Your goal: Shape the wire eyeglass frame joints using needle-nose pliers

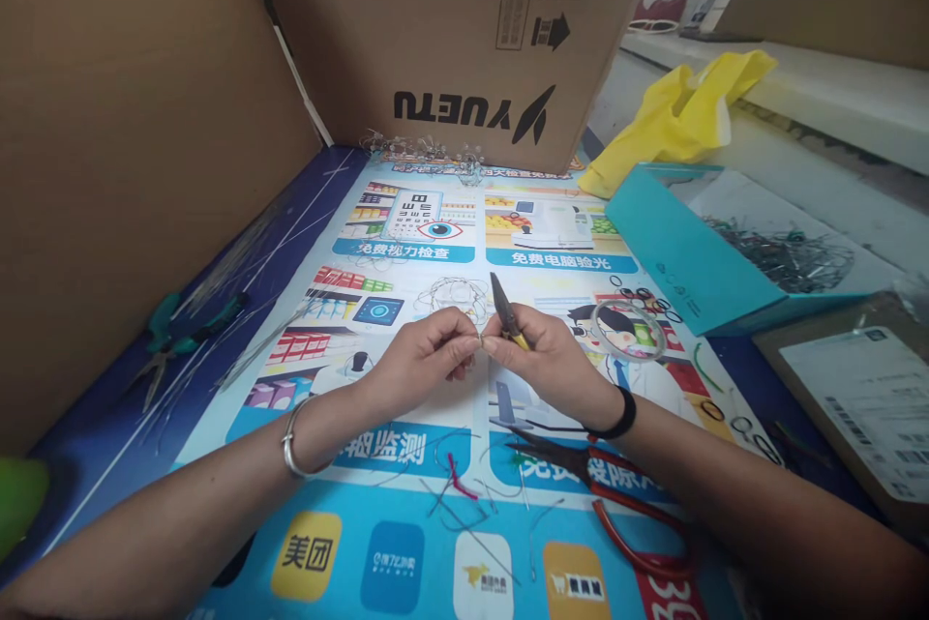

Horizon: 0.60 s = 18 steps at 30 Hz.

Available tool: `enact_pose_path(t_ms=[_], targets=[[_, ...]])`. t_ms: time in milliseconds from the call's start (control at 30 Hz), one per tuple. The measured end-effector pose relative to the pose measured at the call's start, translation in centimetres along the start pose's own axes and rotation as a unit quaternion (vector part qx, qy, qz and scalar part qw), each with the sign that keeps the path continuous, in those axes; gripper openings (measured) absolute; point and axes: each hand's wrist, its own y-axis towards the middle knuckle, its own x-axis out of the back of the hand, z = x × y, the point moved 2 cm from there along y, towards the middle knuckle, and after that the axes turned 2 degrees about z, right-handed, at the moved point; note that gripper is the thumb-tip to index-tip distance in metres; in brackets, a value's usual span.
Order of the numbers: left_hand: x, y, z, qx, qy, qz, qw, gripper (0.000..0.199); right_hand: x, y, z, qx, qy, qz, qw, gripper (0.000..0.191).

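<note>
Both hands meet above the middle of a printed poster [435, 388]. My left hand [432, 349] is closed, thumb and fingertips pinched on something too small to make out. Against it, my right hand [541, 354] pinches at the same spot with thumb and finger, and also holds dark-tipped pliers [506, 307] with yellow on the handle, jaws pointing up and away. Just behind the hands lies a tangle of thin wire [454, 296]. A clear roll of tape or wire [628, 330] is beside my right hand.
Red-handled scissors [639, 543] lie under my right forearm, near wire scraps [471, 514]. Teal pliers [178, 339] and long wires [239, 262] are at left. At right are a teal box [689, 262] of metal pieces, a yellow bag [674, 122] and a package [863, 407]. Cardboard [450, 30] stands behind.
</note>
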Motion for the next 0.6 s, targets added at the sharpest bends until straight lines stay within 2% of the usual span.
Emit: enact_pose_path(t_ms=[300, 400, 467, 533, 600], targets=[[-0.1, -0.2, -0.2, 0.0, 0.021, -0.016, 1.0, 0.02, -0.3, 0.0, -0.1, -0.034, 0.015, 0.017, 0.999, 0.013], [0.5, -0.4, -0.6, -0.035, 0.041, -0.078, 0.995, 0.016, -0.3, -0.4, -0.1, -0.029, 0.039, 0.001, 0.999, 0.012], [1.0, -0.5, -0.8, -0.06, 0.046, -0.135, 0.988, 0.013, -0.5, -0.9, -0.2, -0.042, 0.095, -0.014, 0.994, 0.016], [1.5, -0.6, -0.9, -0.068, 0.027, -0.176, 0.982, 0.011, -1.0, -1.5, -0.1, -0.077, 0.2, 0.021, 0.977, 0.02], [1.9, -0.7, -0.7, -0.063, -0.01, -0.2, 0.978, 0.011, -1.9, -2.1, 0.0, -0.131, 0.273, 0.091, 0.949, 0.026]])
